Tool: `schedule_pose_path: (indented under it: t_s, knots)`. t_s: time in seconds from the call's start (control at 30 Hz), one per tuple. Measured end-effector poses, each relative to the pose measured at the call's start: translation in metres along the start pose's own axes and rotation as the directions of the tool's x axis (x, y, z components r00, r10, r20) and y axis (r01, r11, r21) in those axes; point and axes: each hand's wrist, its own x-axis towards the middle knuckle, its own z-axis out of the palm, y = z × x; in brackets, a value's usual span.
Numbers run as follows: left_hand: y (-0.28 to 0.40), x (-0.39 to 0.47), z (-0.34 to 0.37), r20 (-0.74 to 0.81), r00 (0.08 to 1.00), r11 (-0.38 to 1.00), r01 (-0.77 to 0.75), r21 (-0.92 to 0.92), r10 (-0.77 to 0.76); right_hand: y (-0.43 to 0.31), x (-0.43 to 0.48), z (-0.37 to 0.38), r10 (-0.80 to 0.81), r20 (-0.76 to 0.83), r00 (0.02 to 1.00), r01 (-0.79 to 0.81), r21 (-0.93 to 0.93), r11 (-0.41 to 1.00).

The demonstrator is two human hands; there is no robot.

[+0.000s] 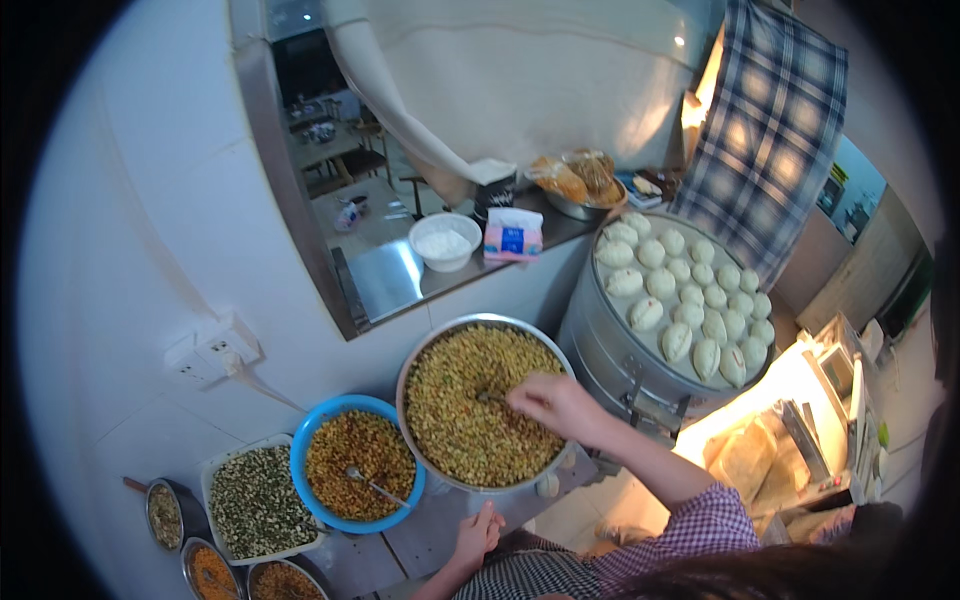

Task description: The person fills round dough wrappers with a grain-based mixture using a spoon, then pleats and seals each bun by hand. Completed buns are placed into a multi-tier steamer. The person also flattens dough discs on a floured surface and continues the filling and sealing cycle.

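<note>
My right hand [551, 405] reaches over a large metal bowl [484, 318] heaped with chopped yellow-green filling [480, 450]. Its fingers grip the handle of a metal spoon [489, 395], whose far end is sunk in the filling. Below the bowl, near my checked apron [525, 574], my left hand [480, 534] has its fingers partly curled; whether it holds anything is not clear. A pale dough piece [548, 485] lies beside the bowl's lower rim. Left of the bowl, a blue basin [300, 450] holds browner filling, with a metal spoon [375, 486] resting in it.
A metal steamer [592, 345] with several filled buns [661, 283] stands right. At left are a rectangular tub [232, 551] of green-and-white filling and several small containers. The ledge holds a white bowl of powder [445, 240] and a tissue pack [513, 236]. A plaid cloth [772, 127] hangs behind.
</note>
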Motion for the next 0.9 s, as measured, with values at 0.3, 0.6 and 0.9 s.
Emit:
schedule_pose_path:
  t_s: [0.3, 0.6, 0.9]
  knots:
    - [-0.038, 0.033, -0.006, -0.262, 0.959, 0.995, -0.099, 0.028, 0.103, 0.134, 0.268, -0.026, -0.101, -0.144, 0.984, 0.04, -0.375, 0.926]
    - [-0.105, 0.031, -0.005, -0.356, 0.621, 0.652, -0.345, 0.675, 0.698, 0.204, 0.365, 0.03, 0.106, 0.115, 0.988, -0.019, -0.584, 0.811]
    - [-0.13, 0.052, -0.037, -0.314, 0.688, 0.531, -0.123, 0.838, 0.654, 0.137, 0.309, 0.001, 0.311, 0.207, 0.928, -0.368, 0.656, 0.66]
